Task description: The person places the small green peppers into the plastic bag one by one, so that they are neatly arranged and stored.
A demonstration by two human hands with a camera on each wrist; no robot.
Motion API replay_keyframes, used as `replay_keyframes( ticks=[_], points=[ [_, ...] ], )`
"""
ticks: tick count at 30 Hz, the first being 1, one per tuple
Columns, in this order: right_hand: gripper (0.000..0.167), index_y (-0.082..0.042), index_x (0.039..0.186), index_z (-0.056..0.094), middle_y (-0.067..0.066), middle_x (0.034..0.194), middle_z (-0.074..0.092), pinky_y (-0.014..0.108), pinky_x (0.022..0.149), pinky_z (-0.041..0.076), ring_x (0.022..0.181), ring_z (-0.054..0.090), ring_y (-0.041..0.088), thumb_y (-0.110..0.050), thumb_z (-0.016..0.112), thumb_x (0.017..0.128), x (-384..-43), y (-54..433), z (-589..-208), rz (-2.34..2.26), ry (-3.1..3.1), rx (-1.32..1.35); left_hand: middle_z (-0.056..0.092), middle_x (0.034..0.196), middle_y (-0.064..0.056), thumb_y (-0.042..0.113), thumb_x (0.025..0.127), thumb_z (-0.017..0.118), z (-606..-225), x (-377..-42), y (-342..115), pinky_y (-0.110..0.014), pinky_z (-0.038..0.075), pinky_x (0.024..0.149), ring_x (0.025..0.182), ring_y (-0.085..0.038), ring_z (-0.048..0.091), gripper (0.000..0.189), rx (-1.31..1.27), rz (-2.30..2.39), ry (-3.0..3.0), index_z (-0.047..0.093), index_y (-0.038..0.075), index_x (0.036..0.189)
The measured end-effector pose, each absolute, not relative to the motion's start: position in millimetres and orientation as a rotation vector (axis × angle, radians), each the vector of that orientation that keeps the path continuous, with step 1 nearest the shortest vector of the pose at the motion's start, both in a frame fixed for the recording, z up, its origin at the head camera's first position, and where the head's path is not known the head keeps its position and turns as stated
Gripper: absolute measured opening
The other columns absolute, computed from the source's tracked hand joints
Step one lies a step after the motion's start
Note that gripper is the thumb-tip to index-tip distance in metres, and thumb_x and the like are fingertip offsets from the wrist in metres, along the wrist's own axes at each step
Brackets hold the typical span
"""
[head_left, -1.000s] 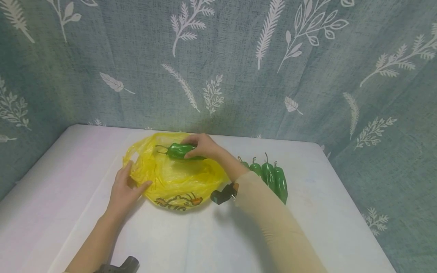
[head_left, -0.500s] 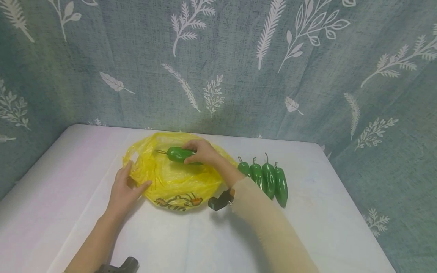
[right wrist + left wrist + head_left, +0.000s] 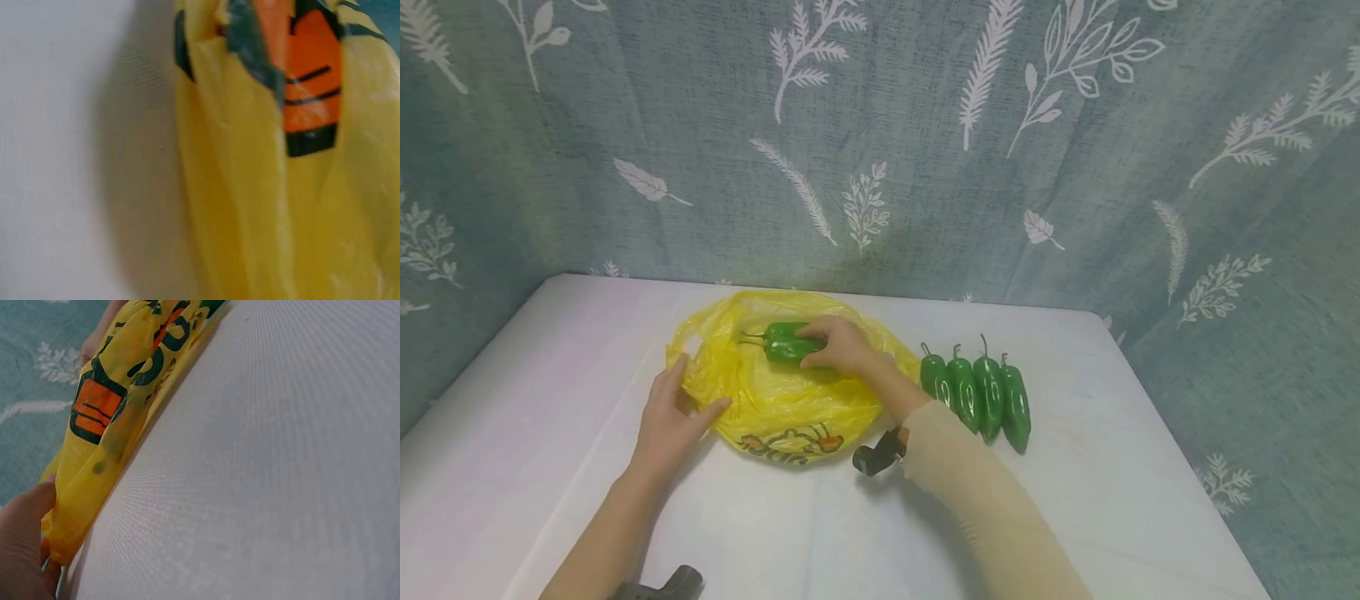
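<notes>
A yellow plastic bag (image 3: 760,408) with dark and orange print lies on the table, its mouth spread wide. My right hand (image 3: 842,343) is inside that mouth, thumb and fingers gripping a glossy green pepper (image 3: 782,343) that lies sideways. Two thin stems show at the pepper's left end, while the hand covers its right part. At the bag's left side, my left hand (image 3: 670,417) holds the edge between thumb and fingers; the thumb (image 3: 34,503) presses on the yellow plastic in the left wrist view. Only the bag's printed side (image 3: 300,187) appears in the right wrist view, without the hand.
Several more green peppers (image 3: 988,396) lie side by side right of the bag, stems pointing away; my right sleeve (image 3: 977,492) passes in front of them. Beyond the white table (image 3: 1112,467) hangs a grey-green leaf-patterned curtain (image 3: 925,217).
My right hand and the pepper have come slightly lower and nearer inside the bag. The right sleeve has shifted left, showing more of the pepper row. My left hand has stayed at the bag's edge.
</notes>
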State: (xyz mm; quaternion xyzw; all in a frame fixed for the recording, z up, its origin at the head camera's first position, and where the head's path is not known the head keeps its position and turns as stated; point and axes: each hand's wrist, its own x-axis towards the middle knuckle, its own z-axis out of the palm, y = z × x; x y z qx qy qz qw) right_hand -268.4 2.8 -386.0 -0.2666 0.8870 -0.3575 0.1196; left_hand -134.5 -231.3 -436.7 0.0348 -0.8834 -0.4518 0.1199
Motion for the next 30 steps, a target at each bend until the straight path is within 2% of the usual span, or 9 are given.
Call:
replay_keyframes(
  ticks=[6, 10, 20, 30],
  points=[
    [0.047, -0.010, 0.121, 0.066, 0.008, 0.118, 0.062, 0.023, 0.089, 0.051, 0.108, 0.058, 0.023, -0.017, 0.079, 0.076, -265.6, -1.0, -394.3, -0.993, 2.666, -0.848, 0.022, 0.149, -0.027, 0.032, 0.087, 0.068, -436.3, -133.5, -230.7, -0.061, 0.018, 0.112, 0.136, -0.047, 0.021, 0.092, 0.125, -1.359, -2.590, 0.009, 0.007, 0.152],
    [0.047, -0.010, 0.120, 0.066, 0.008, 0.116, 0.062, 0.023, 0.088, 0.051, 0.106, 0.058, 0.023, -0.018, 0.079, 0.077, -265.1, -2.6, -397.4, -0.954, 2.696, -0.874, 0.023, 0.148, -0.027, 0.030, 0.086, 0.069, -435.7, -133.1, -231.1, -0.061, 0.019, 0.112, 0.136, -0.048, 0.022, 0.091, 0.119, -1.350, -2.584, 0.010, 0.006, 0.152],
    [0.050, -0.009, 0.124, 0.063, 0.008, 0.126, 0.060, 0.028, 0.090, 0.052, 0.110, 0.059, 0.026, -0.016, 0.079, 0.077, -264.7, 0.7, -396.8, -1.090, 2.634, -0.792, 0.024, 0.147, -0.028, 0.029, 0.086, 0.069, -435.4, -133.6, -230.6, -0.061, 0.019, 0.112, 0.135, -0.048, 0.023, 0.091, 0.113, -1.336, -2.586, 0.011, 0.006, 0.152],
    [0.052, -0.013, 0.128, 0.060, 0.003, 0.126, 0.061, 0.027, 0.087, 0.052, 0.109, 0.057, 0.020, -0.019, 0.077, 0.079, -264.6, 7.9, -386.4, -1.208, 2.564, -0.712, 0.025, 0.147, -0.028, 0.031, 0.086, 0.069, -433.8, -133.4, -229.6, -0.062, 0.021, 0.111, 0.134, -0.048, 0.024, 0.091, 0.117, -1.312, -2.600, 0.010, 0.005, 0.152]
  ],
)
